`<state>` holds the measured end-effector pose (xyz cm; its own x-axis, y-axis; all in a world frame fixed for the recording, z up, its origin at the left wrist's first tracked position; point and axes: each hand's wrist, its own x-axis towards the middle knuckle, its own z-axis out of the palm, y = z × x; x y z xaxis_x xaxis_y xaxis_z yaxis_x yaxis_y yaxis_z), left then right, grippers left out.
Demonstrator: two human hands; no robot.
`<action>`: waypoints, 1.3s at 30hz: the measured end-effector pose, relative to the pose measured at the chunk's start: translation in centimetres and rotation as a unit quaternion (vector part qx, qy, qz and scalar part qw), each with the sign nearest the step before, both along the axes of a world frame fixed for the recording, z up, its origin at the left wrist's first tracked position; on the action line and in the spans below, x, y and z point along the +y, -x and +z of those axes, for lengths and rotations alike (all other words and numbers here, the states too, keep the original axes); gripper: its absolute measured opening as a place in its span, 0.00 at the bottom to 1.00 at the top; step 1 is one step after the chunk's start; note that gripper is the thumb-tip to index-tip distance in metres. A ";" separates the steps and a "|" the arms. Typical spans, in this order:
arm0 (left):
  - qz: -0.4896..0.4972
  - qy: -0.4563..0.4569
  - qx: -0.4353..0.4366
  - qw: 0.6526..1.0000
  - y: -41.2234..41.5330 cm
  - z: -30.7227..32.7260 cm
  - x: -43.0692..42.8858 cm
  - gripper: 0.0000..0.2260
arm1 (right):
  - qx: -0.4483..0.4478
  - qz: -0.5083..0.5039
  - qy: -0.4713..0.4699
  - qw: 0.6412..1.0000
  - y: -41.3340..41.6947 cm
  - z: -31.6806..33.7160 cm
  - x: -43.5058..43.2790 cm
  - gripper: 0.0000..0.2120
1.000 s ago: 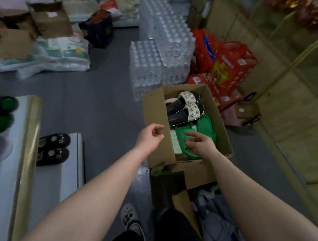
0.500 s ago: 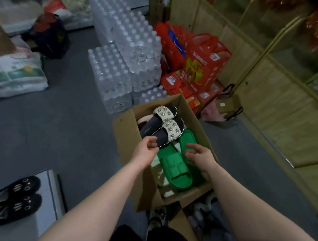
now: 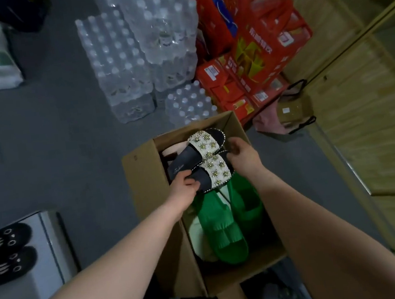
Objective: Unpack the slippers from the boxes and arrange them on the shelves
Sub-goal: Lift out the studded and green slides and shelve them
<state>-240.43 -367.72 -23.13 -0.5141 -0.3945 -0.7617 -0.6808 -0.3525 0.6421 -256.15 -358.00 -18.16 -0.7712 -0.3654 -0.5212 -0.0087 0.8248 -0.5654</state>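
Cardboard box [image 3: 148, 203]: open-topped, on the grey floor in front of the person; no print legible on its walls.
Beaded slippers [image 3: 208, 156]: a black pair with white jewelled straps, in the far half of the box, side by side and touching. Long axes run from heels at lower left to toes at upper right.
Insole writing: a pale script word on the heel of the farther beaded slipper, too small to read.
Left hand [image 3: 183, 187]: fingers curled round the heel end of the nearer beaded slipper.
Right hand [image 3: 243, 152]: fingers bent over the toe ends of the pair, gripping them.
Green slippers [image 3: 222, 229]: a pair in the near half of the box, partly under the beaded pair, long axes along the box's length.
Red gift cartons [image 3: 256, 65]: stacked beyond the box; yellow characters and white labels, not legible.
Bottled-water packs [image 3: 119, 60]: shrink-wrapped, beside the cartons.
Black slippers [image 3: 5, 252]: a pair with white markings, on a low shelf [image 3: 47, 238] at left.
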 end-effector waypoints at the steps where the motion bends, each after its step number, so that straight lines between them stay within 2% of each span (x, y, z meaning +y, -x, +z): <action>1: -0.005 -0.004 -0.006 1.000 0.3 -0.6 -0.4 0.22 | 0.005 0.007 -0.017 1.000 0.6 -0.3 -0.8 0.24; 6: -0.017 -0.003 -0.021 1.000 1.6 -3.6 -2.6 0.20 | -0.006 0.022 -0.060 0.998 3.5 -3.9 -4.5 0.24; 12: -0.038 0.000 -0.024 0.999 3.7 -5.6 -4.9 0.21 | -0.048 -0.022 -0.093 0.994 6.0 -7.8 -8.1 0.26; 15: -0.060 0.000 -0.023 0.998 4.3 -6.2 -5.6 0.22 | -0.060 0.008 -0.099 0.993 6.3 -8.9 -8.7 0.26; 24: -0.056 -0.009 -0.036 0.998 3.7 -5.6 -5.4 0.21 | -0.029 0.043 -0.090 0.995 3.5 -7.4 -6.5 0.13; 27: -0.047 -0.022 -0.032 0.998 3.3 -4.2 -4.9 0.21 | -0.018 0.014 -0.091 0.996 2.4 -5.8 -5.8 0.12; 32: -0.023 -0.013 -0.024 0.999 2.7 -1.8 -3.9 0.16 | 0.020 -0.057 -0.098 0.993 1.8 -2.6 -3.7 0.19; 35: -0.040 0.001 -0.041 0.998 2.1 -1.4 -2.4 0.12 | 0.002 -0.146 -0.047 0.988 1.7 -1.3 -1.1 0.24; 36: -0.050 -0.001 -0.050 0.998 2.1 -1.7 -1.9 0.15 | -0.020 -0.192 -0.016 0.981 1.7 -1.2 -0.3 0.25; 39: -0.090 0.003 -0.058 0.994 3.1 -2.0 0.1 0.22 | -0.110 -0.325 0.118 0.932 1.9 -1.5 1.9 0.24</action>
<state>-243.56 -367.62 -25.12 -0.4854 -0.3094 -0.8177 -0.8021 -0.2147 0.5573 -258.08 -356.14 -19.65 -0.7538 0.0169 -0.6569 0.5864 0.4686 -0.6607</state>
